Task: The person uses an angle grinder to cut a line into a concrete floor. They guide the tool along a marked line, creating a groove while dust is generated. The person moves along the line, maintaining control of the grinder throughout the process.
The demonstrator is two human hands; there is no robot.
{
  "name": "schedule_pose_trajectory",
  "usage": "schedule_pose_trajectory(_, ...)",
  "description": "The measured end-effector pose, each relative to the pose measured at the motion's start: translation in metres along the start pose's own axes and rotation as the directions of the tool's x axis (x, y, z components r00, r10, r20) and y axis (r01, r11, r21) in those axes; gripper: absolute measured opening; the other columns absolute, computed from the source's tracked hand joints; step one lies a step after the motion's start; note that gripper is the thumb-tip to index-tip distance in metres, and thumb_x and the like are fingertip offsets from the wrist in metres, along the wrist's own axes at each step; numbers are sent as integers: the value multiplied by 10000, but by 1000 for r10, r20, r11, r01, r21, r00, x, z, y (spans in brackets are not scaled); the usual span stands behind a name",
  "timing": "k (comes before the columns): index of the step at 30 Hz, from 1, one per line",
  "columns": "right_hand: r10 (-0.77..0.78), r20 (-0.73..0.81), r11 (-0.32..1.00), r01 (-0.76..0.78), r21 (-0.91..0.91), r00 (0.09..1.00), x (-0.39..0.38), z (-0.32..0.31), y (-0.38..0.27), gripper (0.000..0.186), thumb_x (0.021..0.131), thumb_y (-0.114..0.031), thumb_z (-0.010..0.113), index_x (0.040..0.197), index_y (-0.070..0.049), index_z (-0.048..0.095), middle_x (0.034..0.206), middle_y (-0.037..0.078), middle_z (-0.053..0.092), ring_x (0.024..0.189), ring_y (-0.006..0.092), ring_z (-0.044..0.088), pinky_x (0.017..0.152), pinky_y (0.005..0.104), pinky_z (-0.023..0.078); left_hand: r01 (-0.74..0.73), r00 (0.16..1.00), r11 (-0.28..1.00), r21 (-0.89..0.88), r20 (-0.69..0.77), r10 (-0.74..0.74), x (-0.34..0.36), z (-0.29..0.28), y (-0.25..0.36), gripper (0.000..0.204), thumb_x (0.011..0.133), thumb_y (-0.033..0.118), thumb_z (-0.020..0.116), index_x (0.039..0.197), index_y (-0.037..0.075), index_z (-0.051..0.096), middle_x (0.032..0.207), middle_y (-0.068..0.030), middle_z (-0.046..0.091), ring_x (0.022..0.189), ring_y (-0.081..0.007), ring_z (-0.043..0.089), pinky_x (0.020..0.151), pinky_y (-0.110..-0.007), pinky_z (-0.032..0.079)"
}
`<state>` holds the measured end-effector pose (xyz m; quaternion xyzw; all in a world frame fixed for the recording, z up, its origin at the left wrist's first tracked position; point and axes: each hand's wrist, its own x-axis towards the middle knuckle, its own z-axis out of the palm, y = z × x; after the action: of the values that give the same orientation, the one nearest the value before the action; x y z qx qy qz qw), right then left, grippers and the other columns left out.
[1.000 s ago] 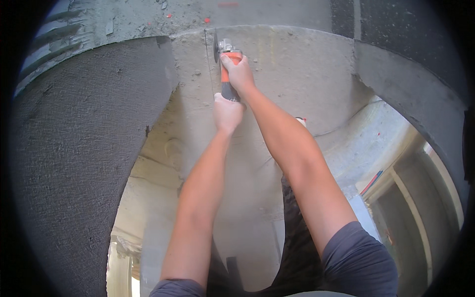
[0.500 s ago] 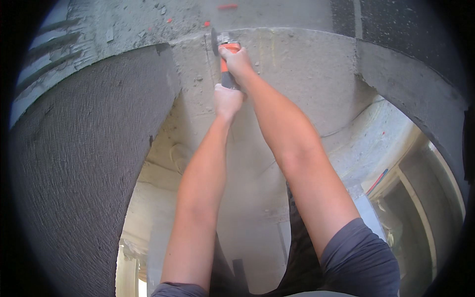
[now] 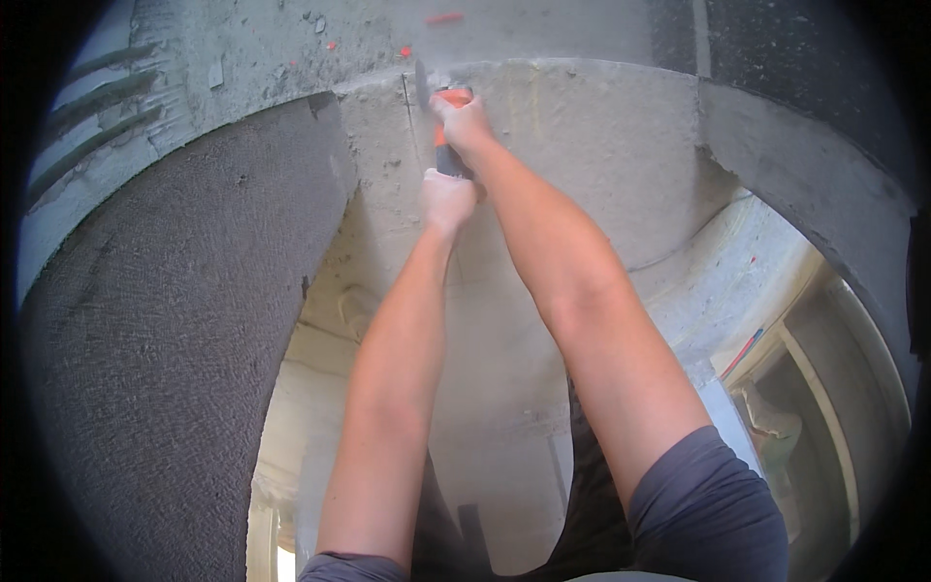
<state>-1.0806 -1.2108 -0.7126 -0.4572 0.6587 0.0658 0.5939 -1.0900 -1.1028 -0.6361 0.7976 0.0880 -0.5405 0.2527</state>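
Observation:
With both arms stretched out, I hold an orange and dark grey angle grinder (image 3: 447, 158) against a concrete face. My right hand (image 3: 467, 128) is wrapped round its orange front part, close to the head. Lower down, my left hand (image 3: 449, 200) grips the rear of the body. Pale dust coats both hands. The thin cutting disc (image 3: 422, 85) stands edge-on at the upper edge of the concrete (image 3: 572, 136). A narrow dark cut line (image 3: 411, 121) runs down just left of the disc. Dust blurs the grinder head.
A rough, dark grey rendered wall (image 3: 184, 320) fills the left side. Red marks (image 3: 445, 18) show on the concrete above. At right are a dark speckled panel (image 3: 805, 68) and a red and blue tool or pipe (image 3: 742, 353). My dark-clothed legs (image 3: 592, 485) are below.
The view has shifted slightly, and the grinder appears a little lower. More of the dark cut line shows left of the disc. Both hands keep the same grip.

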Motion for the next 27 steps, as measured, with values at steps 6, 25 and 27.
schedule_pose_trajectory(6,-51,-31,998,51,19,998,2,-2,2,652,959,-414,862,1351,26,585,1183,166,726,999,258,734,883,427,600,-96,995,986,-138,3,97,1,4,-11,283,690,110,824,917,-38,742,841,-191,788,808,-331,798,707,-438,582)
schedule_pose_trajectory(25,50,39,978,-56,202,998,-215,-88,184,465,962,-361,856,1235,-9,722,1055,81,759,912,167,714,828,347,579,196,868,879,435,339,-362,-257,43,-372,665,870,120,787,1469,-11,529,1269,-261,726,1146,-387,714,958,-483,570)
schedule_pose_trajectory(27,77,70,991,-84,101,995,-225,-84,216,516,956,-392,858,1256,-1,707,1085,98,762,950,180,723,848,354,581,275,833,864,421,343,-433,-291,44,-409,857,835,98,828,1592,-5,439,1435,-272,647,1314,-395,641,1073,-478,545)
